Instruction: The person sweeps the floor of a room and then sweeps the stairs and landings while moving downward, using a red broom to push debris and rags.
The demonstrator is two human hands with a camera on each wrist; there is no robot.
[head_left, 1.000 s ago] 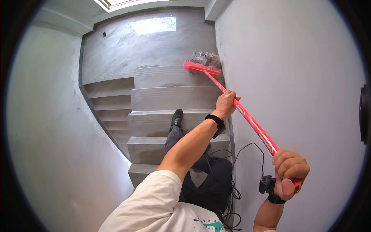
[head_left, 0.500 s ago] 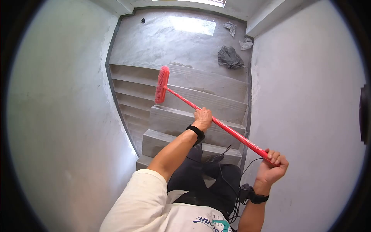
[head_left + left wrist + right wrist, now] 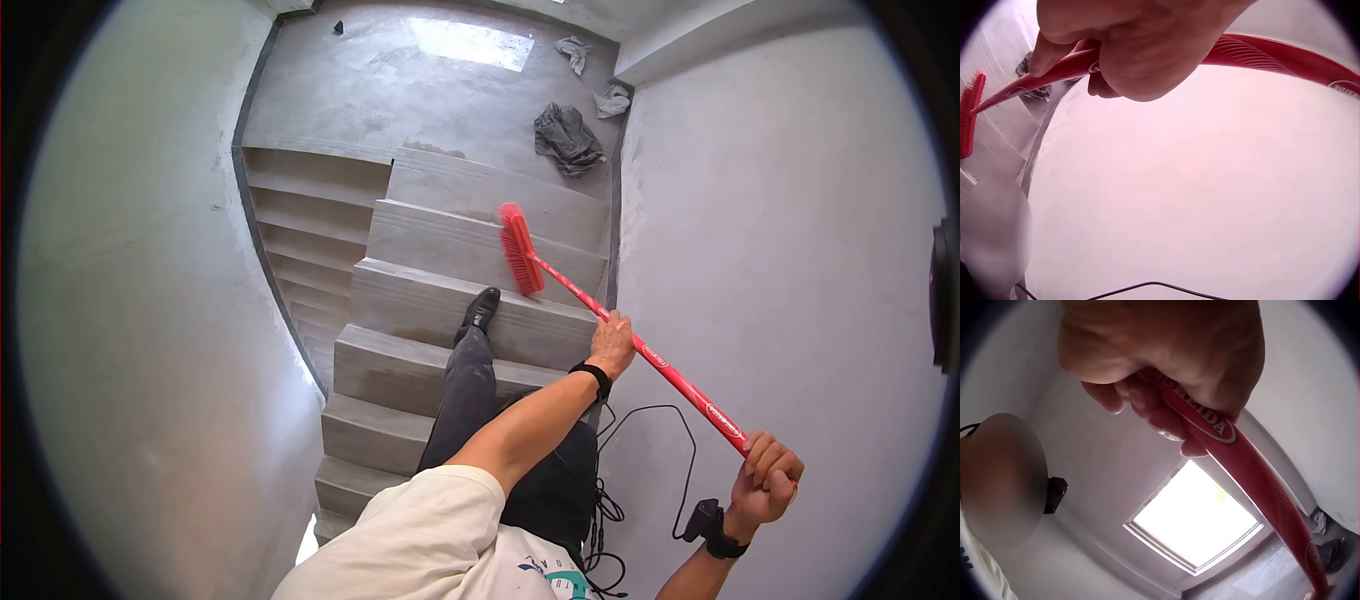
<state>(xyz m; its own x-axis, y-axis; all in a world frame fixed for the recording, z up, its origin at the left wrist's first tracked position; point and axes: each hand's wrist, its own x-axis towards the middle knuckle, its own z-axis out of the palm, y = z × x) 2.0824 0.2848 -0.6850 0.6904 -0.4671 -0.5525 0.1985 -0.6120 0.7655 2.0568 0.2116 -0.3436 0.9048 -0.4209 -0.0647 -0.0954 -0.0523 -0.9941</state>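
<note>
A red push broom slants across the head view, its bristled head (image 3: 522,252) over the grey steps with the bristles facing left. My left hand (image 3: 612,343) grips the middle of the red handle (image 3: 680,385), below which the pole runs to the broom head. Near the handle's top end my right hand (image 3: 768,482) is wrapped round it. From the left wrist, the left hand (image 3: 1129,47) shows curled round the pole, with the broom head (image 3: 971,115) at far left. Up close in the right wrist view, the right hand's fingers (image 3: 1147,409) close round the lettered grip.
A crumpled dark bag (image 3: 568,140) and two pale scraps (image 3: 611,100) lie on the landing (image 3: 340,90) by the right wall (image 3: 760,230). One black shoe (image 3: 482,308) stands on a step. Another flight (image 3: 310,205) descends at left. Black cables (image 3: 605,510) hang beside the legs.
The broom head left the crumpled bag at the landing edge, swung left and turned, then came right and lower over the steps. Both hands kept their hold on the handle.
</note>
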